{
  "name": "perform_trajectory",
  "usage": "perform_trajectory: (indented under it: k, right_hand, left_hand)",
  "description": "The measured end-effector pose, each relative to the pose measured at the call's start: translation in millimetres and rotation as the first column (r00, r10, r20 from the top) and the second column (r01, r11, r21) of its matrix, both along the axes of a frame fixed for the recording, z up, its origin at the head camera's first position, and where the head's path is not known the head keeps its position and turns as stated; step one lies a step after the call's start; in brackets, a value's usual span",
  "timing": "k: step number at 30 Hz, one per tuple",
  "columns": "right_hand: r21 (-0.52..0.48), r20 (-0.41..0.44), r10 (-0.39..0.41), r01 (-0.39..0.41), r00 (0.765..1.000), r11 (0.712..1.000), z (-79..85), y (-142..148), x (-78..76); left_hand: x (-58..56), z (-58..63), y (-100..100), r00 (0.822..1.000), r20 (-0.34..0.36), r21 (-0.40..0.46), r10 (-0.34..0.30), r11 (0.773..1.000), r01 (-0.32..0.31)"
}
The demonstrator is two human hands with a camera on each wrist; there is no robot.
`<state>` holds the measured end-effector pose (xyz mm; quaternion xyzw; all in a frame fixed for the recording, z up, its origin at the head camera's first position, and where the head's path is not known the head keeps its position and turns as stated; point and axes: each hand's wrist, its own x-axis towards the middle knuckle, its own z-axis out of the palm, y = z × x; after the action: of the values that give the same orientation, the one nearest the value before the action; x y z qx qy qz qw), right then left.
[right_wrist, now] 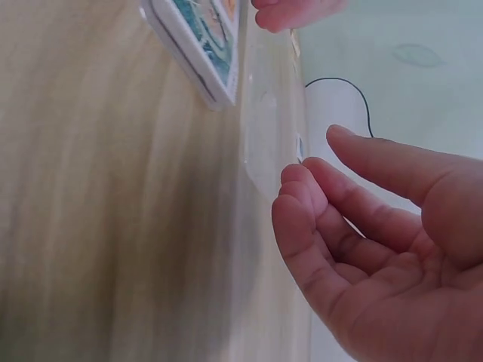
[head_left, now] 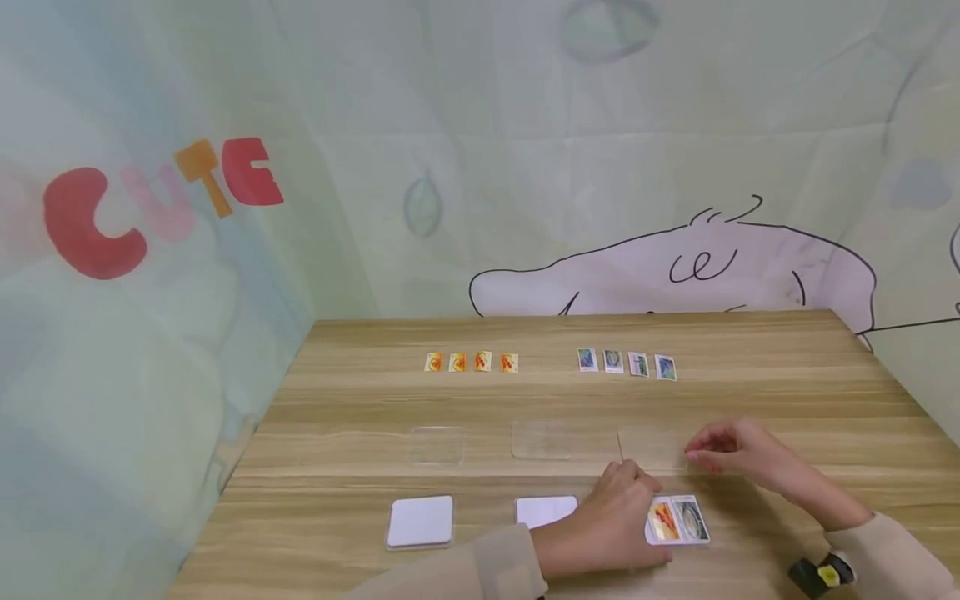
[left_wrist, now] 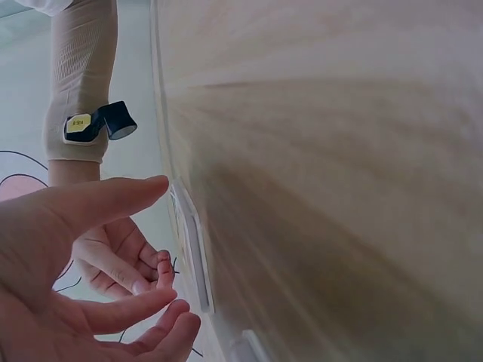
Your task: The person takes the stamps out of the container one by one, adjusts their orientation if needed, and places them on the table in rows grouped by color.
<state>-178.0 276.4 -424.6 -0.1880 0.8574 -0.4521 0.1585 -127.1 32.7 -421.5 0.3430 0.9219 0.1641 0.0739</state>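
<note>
My left hand [head_left: 609, 518] spans the left part of a white square frame [head_left: 703, 538], thumb at its near side and fingers at its far side. On the frame lie an orange picture piece [head_left: 664, 521] and a dark grey-green one [head_left: 691, 518]. In the left wrist view, thumb and fingers stand apart close over the frame's edge [left_wrist: 195, 249]. Beyond the frame, my right hand [head_left: 738, 454] hovers at the right end of a clear plate [head_left: 651, 446]. Its fingers [right_wrist: 294, 219] are loosely bent, thumb apart, with nothing between them.
Two more white frames [head_left: 421, 522] [head_left: 543, 510] lie to the left, the middle one partly behind my left arm. Clear plates [head_left: 437, 446] [head_left: 542, 440] lie beyond them. Farther back are several orange picture pieces [head_left: 483, 361] and several blue-grey ones [head_left: 613, 361]. A printed curtain [head_left: 450, 167] borders the table.
</note>
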Motion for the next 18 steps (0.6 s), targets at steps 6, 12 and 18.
perform_trajectory:
  k: [6,12,18]
  right_hand:
    - [-0.029,0.011,0.03,-0.03,0.999,0.999,-5.3,2,4.0]
    - [-0.044,0.008,0.055,-0.055,0.998,0.998,-10.6,2,8.4]
    - [-0.043,0.012,0.063,-0.063,0.998,0.997,-14.0,1,13.5]
  left_hand:
    - [0.6,-0.6,2,1.0,-0.004,-0.035,0.01,0.999,-0.01]
    - [0.6,-1.1,3,1.0,0.004,-0.057,0.011,0.998,-0.011]
    - [1.2,-2.0,4,1.0,0.012,-0.089,0.011,0.996,-0.01]
